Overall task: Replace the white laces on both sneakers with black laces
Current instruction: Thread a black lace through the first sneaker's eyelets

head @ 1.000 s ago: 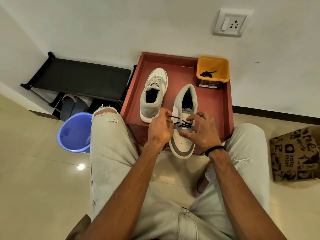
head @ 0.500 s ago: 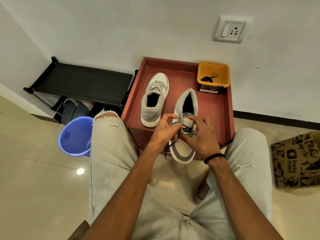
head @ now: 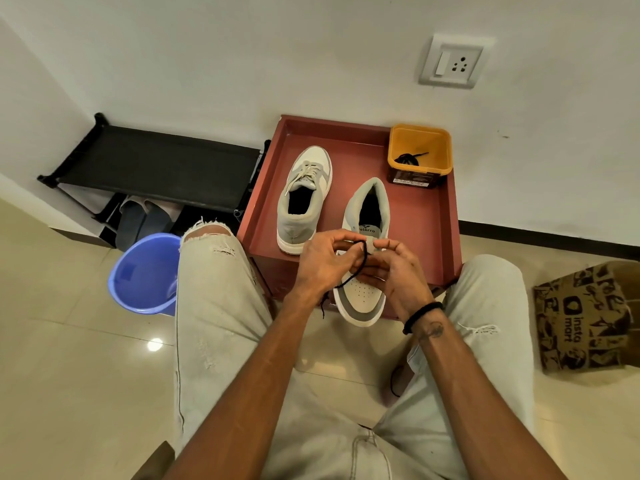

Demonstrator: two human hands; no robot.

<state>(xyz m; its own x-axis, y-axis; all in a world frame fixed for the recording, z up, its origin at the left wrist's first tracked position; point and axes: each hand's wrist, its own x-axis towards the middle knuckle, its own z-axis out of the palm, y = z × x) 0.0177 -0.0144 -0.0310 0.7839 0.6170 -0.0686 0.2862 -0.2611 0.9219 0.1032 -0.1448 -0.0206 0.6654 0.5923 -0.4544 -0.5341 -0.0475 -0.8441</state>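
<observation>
Both hands meet over the near sneaker (head: 363, 296): the left hand (head: 320, 263) has its fingers curled round a black lace (head: 360, 259), pinching a loop of it above the eyelets, while the right hand (head: 393, 271) pinches the same lace close by, likely to steady the tongue and feed the end through. One loose end of the lace trails down past the left wrist, off the front edge of the red worktop (head: 429, 220). That sneaker lies toe toward the person, overhanging the worktop edge, which puts the eyelets within easy reach; how many rows are threaded is hidden by the hands. The other sneaker (head: 304, 202) sits just beside it to the left, heel toward the person, with its white lace (head: 304, 173) in place, so 1 of the 2 shoes looks untouched. A yellow tub (head: 420, 150) at the far right corner holds another black lace (head: 408, 158), well apart from the hands. Around stand a blue bucket (head: 145, 275), a black shoe rack (head: 156, 164) and a printed paper bag (head: 585, 317); nothing blocks the work.
</observation>
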